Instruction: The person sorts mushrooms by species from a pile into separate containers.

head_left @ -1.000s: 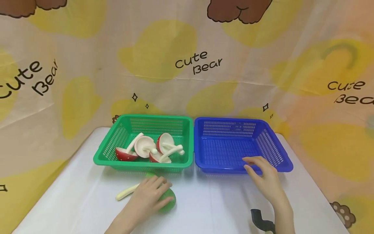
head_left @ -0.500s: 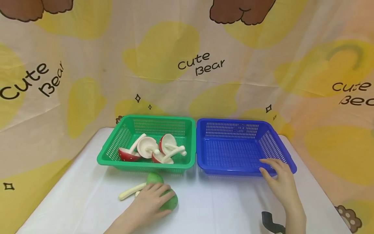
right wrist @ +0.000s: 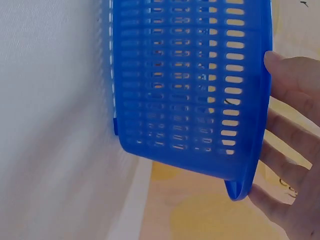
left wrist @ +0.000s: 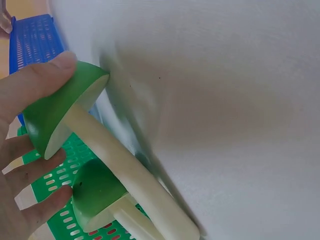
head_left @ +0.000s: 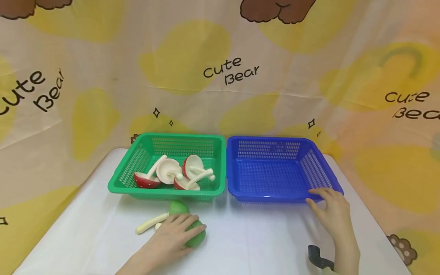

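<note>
In the head view, my left hand (head_left: 175, 233) lies over a green toy mushroom (head_left: 196, 236) in front of the green basket. The left wrist view shows my thumb on one side of its cap (left wrist: 75, 95) and fingers at the other, with the pale stem slanting away. A second green mushroom (left wrist: 97, 192) lies beside it, its cap near my fingertips. My right hand (head_left: 331, 214) holds the front rim of the blue basket (head_left: 268, 198) near its right corner. In the right wrist view the thumb touches the rim; the fingertips are hidden behind it.
The green basket (head_left: 165, 193) holds several red-capped white mushrooms (head_left: 168, 172). It stands directly left of the blue basket. A black curved object (head_left: 317, 258) lies on the white table, partly hidden by my right forearm. A patterned cloth (head_left: 220, 95) hangs behind the baskets.
My right hand has moved right along the blue basket's front and down to its rim. My left hand has shifted slightly over the green mushroom, and more of the second one shows.
</note>
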The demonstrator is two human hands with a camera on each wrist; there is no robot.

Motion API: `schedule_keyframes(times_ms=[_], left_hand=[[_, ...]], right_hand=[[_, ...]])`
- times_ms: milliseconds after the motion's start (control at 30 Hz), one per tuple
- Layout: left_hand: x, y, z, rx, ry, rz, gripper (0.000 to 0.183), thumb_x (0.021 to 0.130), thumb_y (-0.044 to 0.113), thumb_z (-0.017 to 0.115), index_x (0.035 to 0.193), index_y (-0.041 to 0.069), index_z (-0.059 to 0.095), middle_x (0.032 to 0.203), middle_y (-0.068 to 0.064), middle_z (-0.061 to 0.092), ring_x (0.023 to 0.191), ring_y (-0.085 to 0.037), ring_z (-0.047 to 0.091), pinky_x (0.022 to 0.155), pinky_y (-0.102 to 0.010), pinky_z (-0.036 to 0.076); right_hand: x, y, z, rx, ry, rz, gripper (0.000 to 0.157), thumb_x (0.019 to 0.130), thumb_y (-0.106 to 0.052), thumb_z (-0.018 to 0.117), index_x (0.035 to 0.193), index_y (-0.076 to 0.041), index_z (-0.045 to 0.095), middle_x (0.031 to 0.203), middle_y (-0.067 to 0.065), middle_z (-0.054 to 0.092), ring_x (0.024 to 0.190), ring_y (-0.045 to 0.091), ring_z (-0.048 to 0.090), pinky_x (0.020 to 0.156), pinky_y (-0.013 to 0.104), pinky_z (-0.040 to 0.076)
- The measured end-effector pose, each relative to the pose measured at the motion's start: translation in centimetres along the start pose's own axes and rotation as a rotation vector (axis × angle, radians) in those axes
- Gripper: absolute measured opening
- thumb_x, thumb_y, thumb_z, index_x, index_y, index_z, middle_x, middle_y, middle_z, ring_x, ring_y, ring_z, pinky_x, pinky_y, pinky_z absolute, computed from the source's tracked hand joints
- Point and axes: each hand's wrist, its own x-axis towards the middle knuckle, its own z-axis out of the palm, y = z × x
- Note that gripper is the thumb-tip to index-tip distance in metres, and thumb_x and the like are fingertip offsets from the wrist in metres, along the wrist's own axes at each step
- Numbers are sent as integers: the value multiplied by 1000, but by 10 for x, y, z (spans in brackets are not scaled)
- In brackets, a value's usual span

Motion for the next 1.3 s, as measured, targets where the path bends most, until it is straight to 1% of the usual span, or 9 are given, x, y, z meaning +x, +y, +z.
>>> schedule_keyframes(times_ms=[100, 233, 400, 533, 733, 867, 1033, 1167, 1300], left_hand=[[1, -1, 0, 8, 2, 16, 68, 61, 41, 86, 123, 29, 59, 117, 5, 60, 107, -16, 57, 89, -35, 50], [1, 0, 0, 18, -10, 27, 70, 60, 42, 86, 123, 27, 60, 116, 4, 60, 106, -16, 57, 89, -35, 51], [2, 0, -1, 32, -11, 39, 71, 60, 43, 87, 123, 26, 60, 115, 4, 60, 104, -17, 57, 86, -35, 51], [3, 1, -1, 44, -15, 38, 71, 60, 43, 86, 124, 26, 60, 114, 4, 60, 104, -17, 58, 86, -34, 52], [13, 3, -5, 40, -15, 18, 71, 62, 45, 85, 125, 25, 58, 114, 4, 60, 102, -16, 58, 82, -34, 52], [22, 6, -9, -8, -10, -10, 70, 65, 44, 83, 127, 25, 58, 114, 4, 60, 101, -15, 58, 81, -34, 52], [35, 9, -14, -116, -25, -93, 64, 69, 46, 79, 126, 27, 59, 114, 6, 61, 100, -13, 57, 80, -33, 51], [46, 9, -17, -202, -21, -153, 62, 68, 47, 80, 123, 26, 62, 112, 7, 61, 97, -10, 56, 78, -31, 52], [58, 10, -19, -256, -27, -180, 62, 67, 46, 81, 122, 24, 63, 109, 8, 62, 95, -9, 57, 75, -29, 53]], right_hand=[[1, 2, -1, -26, 9, 12, 24, 78, -14, 75, 100, -4, 70, 106, 23, 66, 101, 45, 54, 81, 60, 39], [1, 3, -2, -29, 6, 33, 25, 79, -15, 75, 101, -4, 70, 105, 23, 66, 102, 45, 54, 82, 60, 39], [0, 2, -1, -37, -23, 75, 25, 81, -17, 74, 103, -5, 70, 108, 24, 65, 105, 46, 52, 86, 62, 37], [0, 1, -2, -41, -46, 102, 26, 83, -18, 74, 105, -5, 70, 110, 24, 64, 107, 46, 51, 88, 65, 35], [0, 1, -2, -34, -36, 93, 26, 82, -17, 74, 105, -4, 70, 109, 24, 64, 106, 46, 52, 87, 64, 36], [0, 1, -3, -34, -26, 83, 26, 82, -16, 74, 104, -4, 70, 108, 24, 64, 105, 45, 52, 87, 63, 37], [0, 1, -3, -35, -28, 83, 26, 82, -16, 74, 104, -4, 70, 108, 24, 65, 105, 45, 52, 88, 63, 37], [0, 0, -3, -30, -24, 80, 25, 82, -16, 74, 104, -4, 70, 107, 23, 65, 104, 44, 53, 87, 61, 37], [0, 1, -3, -26, -24, 86, 25, 82, -15, 74, 104, -4, 70, 107, 23, 65, 104, 44, 53, 88, 62, 36]])
